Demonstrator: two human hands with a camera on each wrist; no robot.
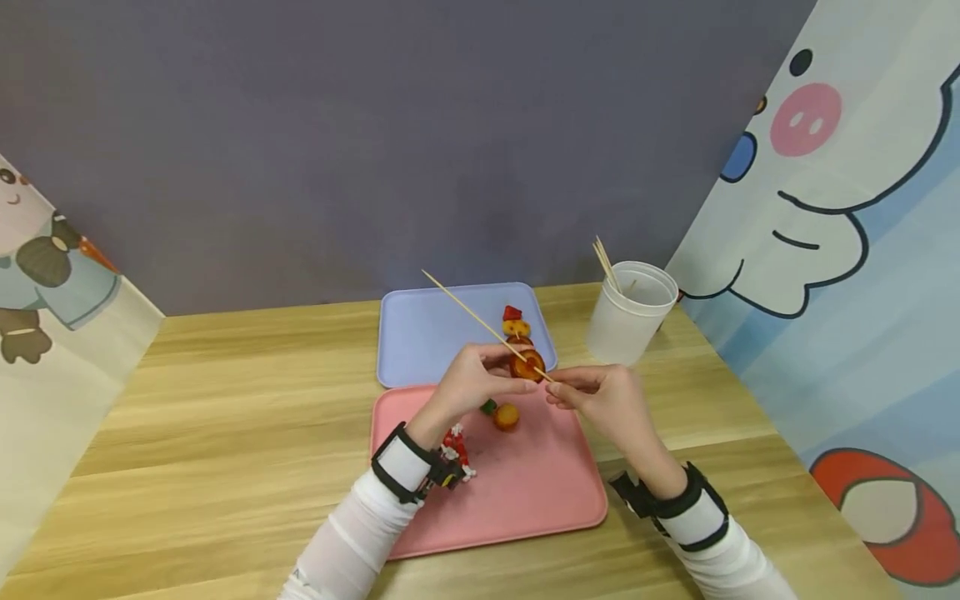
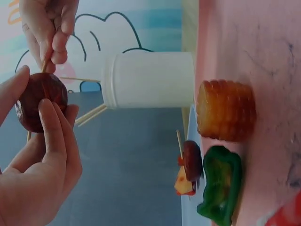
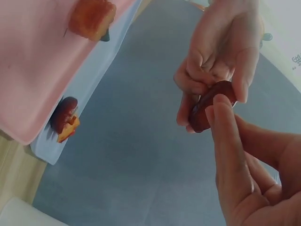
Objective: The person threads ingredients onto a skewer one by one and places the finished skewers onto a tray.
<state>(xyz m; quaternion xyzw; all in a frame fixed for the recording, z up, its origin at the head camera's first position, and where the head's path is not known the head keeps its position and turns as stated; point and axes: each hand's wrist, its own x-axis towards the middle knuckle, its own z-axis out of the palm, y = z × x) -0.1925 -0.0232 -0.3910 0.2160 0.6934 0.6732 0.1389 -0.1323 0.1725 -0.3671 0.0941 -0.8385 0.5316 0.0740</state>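
Note:
My left hand (image 1: 472, 379) holds a round brown mushroom piece (image 2: 56, 89) between thumb and fingers, above the far part of the pink tray (image 1: 525, 492). A long thin bamboo skewer (image 1: 480, 320) runs through the mushroom, its long end slanting up to the far left. Close by on the right, my right hand (image 1: 603, 400) pinches the skewer's short end with thumb and fingertips. Below the hands, a corn piece (image 2: 228, 110) and a green pepper piece (image 2: 218, 183) lie on the pink tray. Red-and-white pieces (image 1: 456, 442) are partly hidden by my left wrist.
Behind the pink tray is a light blue tray (image 1: 420, 333) bearing a skewer of red, yellow and brown food pieces (image 1: 516, 327). To its right stands a white plastic tub (image 1: 622, 329) with several bamboo sticks (image 1: 604, 260). A grey panel (image 1: 375, 150) rises at the back.

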